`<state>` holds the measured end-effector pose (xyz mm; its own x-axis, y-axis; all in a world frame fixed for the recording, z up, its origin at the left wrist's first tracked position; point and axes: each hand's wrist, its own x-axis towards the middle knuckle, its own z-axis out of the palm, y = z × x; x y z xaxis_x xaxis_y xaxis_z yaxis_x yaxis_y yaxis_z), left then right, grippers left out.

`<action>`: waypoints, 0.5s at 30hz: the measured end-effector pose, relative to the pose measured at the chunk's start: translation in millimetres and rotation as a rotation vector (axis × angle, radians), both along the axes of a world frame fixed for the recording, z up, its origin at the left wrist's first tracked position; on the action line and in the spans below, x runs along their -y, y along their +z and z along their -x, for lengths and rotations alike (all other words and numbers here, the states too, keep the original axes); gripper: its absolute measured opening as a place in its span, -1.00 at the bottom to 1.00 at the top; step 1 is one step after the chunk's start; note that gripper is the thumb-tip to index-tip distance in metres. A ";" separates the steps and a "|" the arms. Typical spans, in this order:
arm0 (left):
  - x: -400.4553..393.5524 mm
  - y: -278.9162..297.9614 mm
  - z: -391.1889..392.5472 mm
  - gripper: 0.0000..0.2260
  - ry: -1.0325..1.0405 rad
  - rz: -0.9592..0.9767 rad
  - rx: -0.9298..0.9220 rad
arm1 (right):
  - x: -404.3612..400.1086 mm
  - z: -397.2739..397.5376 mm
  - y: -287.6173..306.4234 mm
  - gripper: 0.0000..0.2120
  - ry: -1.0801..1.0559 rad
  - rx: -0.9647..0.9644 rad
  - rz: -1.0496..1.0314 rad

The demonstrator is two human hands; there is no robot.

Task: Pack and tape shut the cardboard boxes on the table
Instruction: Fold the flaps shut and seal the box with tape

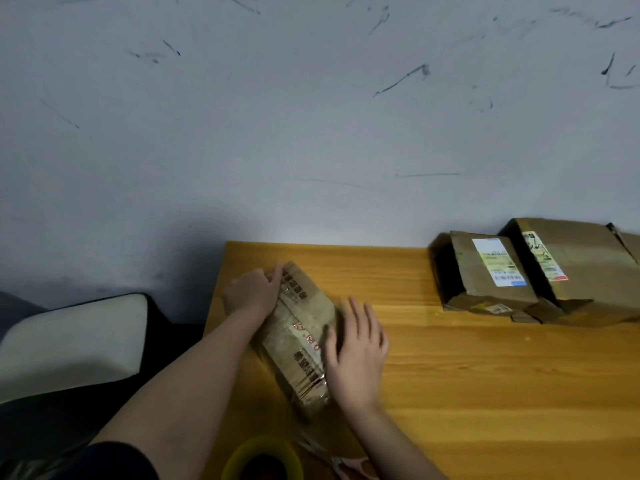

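Nearest, at the bottom edge of the view, a roll with a yellow-green rim [262, 459] sits on the wooden bench [485, 375], and just to its right lie what look like scissors [332, 459], blurred and partly cut off. A dark sleeve [117, 460] covers the upper left arm. Beyond these, a small cardboard box [298, 337] lies closed on the bench near its left edge, set at an angle, with printed characters and shiny clear tape across its top. The right hand [356, 355] rests on the box's right side with its fingers straight and spread, the palm against the cardboard and nothing gripped. The left hand [254, 289] is laid over the far left end of the same box, fingers extended along its top edge, pressing rather than grasping. Off the bench to the left sits a pale cushion [72, 341] on a dark seat. Farther back, at the right rear of the bench, two larger cardboard boxes stand touching side by side: a labelled box [485, 275] with an open flap on its left, and a bigger box [581, 265] behind it bearing a long label. Behind everything rises a scuffed grey wall [277, 116].
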<state>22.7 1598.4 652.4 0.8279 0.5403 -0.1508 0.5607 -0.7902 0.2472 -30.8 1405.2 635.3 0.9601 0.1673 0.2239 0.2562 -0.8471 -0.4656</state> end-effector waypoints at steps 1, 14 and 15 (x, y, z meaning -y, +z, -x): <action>1.4 -0.3 2.4 -0.35 0.036 0.011 0.000 | -2.1 -0.1 0.7 -0.53 -0.104 -0.042 -0.098; 5.9 -0.5 44.5 -0.56 0.132 0.014 0.087 | -1.5 -34.9 23.5 -0.51 -0.545 -0.983 -1.467; 6.9 -1.0 43.8 -0.56 0.139 0.014 0.091 | -0.5 -36.6 16.1 -0.46 -0.519 -0.977 -1.468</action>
